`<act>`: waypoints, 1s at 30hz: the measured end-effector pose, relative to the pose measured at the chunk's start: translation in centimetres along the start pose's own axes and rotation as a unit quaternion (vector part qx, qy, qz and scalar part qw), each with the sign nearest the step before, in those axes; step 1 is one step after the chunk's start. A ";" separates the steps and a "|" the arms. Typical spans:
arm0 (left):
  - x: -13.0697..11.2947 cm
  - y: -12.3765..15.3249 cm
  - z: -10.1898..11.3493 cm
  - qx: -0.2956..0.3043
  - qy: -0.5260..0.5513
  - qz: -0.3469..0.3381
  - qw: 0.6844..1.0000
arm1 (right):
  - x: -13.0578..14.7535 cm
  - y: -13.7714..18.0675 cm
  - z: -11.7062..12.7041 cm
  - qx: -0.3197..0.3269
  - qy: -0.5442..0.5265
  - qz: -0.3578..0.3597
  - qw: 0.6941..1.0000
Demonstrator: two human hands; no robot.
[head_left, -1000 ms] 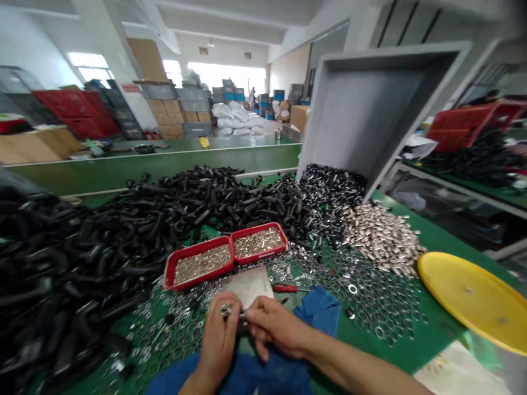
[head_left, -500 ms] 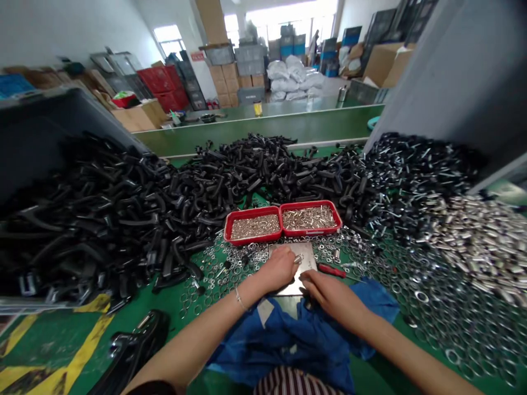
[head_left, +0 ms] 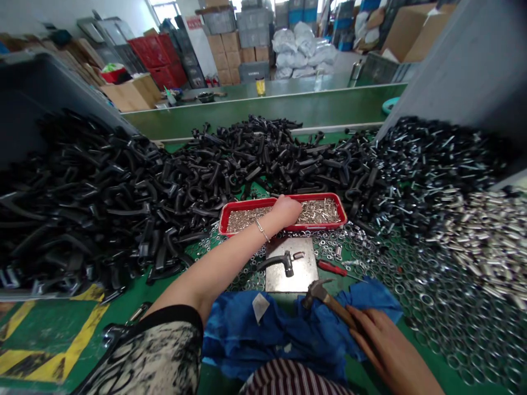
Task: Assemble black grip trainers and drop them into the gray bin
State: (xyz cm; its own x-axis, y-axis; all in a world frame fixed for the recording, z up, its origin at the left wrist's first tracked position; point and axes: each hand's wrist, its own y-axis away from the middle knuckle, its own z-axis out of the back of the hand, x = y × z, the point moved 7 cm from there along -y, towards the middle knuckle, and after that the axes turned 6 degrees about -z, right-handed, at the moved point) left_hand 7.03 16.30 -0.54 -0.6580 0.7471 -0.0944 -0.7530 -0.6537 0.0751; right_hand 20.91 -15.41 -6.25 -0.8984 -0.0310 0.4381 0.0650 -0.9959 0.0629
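Left hand over trays, centre.
Its fingers are hidden, I cannot tell their state; lower right, right hand fingers pinch hammer, handle end covered.

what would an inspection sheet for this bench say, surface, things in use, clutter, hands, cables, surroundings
Surface: green tabletop, yellow-and-black tape at lower left.
Things in use: black part on metal plate, one end past its left edge; hammer below.
Clutter: black parts pile, loose rings, silver cylinders pile, screwdriver, blue cloth.
Hands: left hand at red trays, fingertips hidden; right hand on hammer handle.
Cables: nothing seen.
Surroundings: stacked cartons, white sacks, red crates.
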 end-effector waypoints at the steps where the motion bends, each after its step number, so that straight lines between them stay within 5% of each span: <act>1: 0.0 -0.1 -0.2 0.002 0.003 0.000 1.000 | -0.1 0.0 -0.1 0.010 -0.003 -0.005 1.000; 9: 0.1 1.8 1.5 -0.085 0.071 0.037 0.993 | 0.7 -2.6 -0.5 0.156 -0.147 -0.100 0.972; 13: 0.5 4.9 3.0 -0.201 0.274 0.069 0.938 | 0.6 -3.8 -0.3 0.160 -0.239 -0.145 0.947; 16: 0.2 8.7 0.8 -0.186 0.421 0.082 0.884 | -0.1 -3.2 -1.3 0.204 -0.339 -0.216 0.892; 19: -0.3 12.3 -2.2 -0.146 0.455 0.092 0.874 | 0.4 -2.5 -2.1 0.249 -0.427 -0.246 0.834; 23: -0.7 14.4 -3.9 -0.159 0.394 0.112 0.898 | 1.7 -4.1 -0.1 0.171 -0.461 -0.217 0.843; 30: -1.3 13.6 -4.4 -0.157 0.333 0.123 0.921 | 2.2 -6.6 2.1 0.133 -0.375 -0.208 0.893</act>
State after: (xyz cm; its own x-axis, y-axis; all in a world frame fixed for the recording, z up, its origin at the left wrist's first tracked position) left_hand -2.35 5.91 -3.77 -0.5806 0.3996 -0.7094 -0.4735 -0.8745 -0.1050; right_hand 19.47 -8.76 -3.79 -0.3305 0.5030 0.7986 -0.0162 -0.8491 0.5280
